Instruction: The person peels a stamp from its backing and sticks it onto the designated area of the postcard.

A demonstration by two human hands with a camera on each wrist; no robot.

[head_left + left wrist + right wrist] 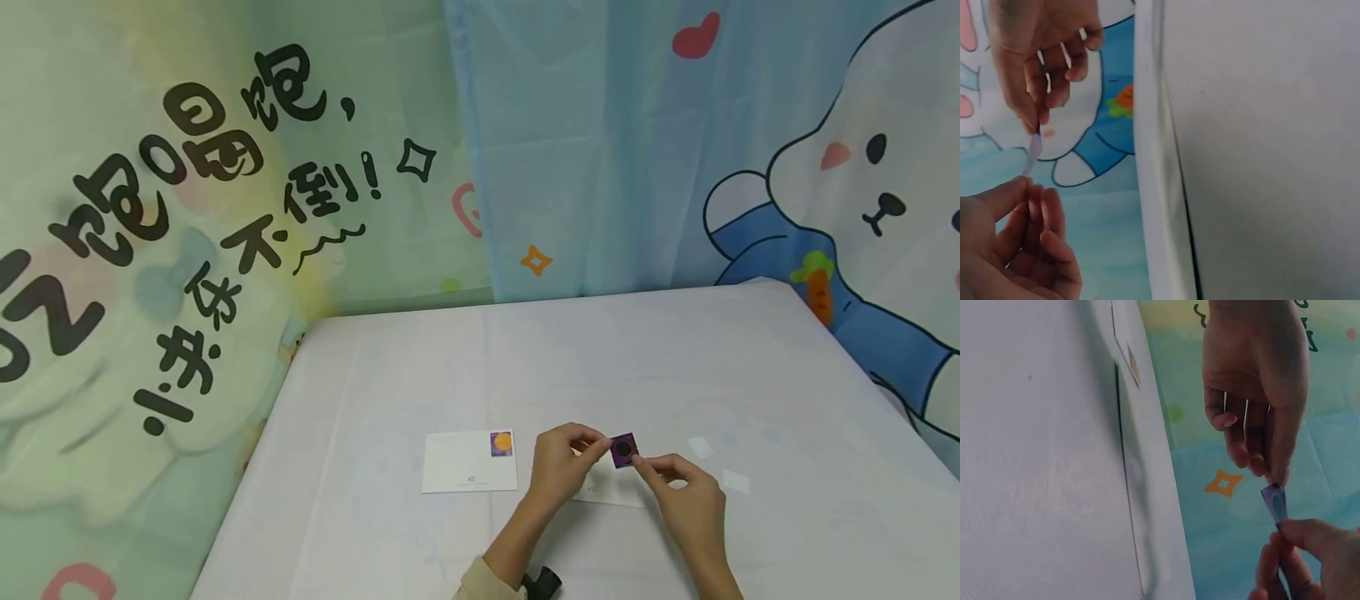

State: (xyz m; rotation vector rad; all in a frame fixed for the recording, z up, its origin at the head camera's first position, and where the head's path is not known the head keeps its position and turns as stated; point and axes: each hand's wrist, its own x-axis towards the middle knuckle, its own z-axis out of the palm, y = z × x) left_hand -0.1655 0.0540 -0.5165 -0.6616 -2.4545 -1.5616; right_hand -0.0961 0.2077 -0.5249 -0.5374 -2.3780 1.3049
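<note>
A small dark purple square stamp with a round dark mark is held up between both hands. My left hand pinches its left edge with thumb and fingertips. At the opposite edge, my right hand pinches its lower corner. Both wrist views show the stamp almost edge-on, stretched between the two sets of fingertips. Beneath the hands lies a white card, partly covered by them. To the left, another white card carries a purple stamp with an orange circle at its upper right.
Two small whitish pieces lie on the white-covered table to the right of the hands. A black device sits at the left wrist. Printed curtains hang behind the table.
</note>
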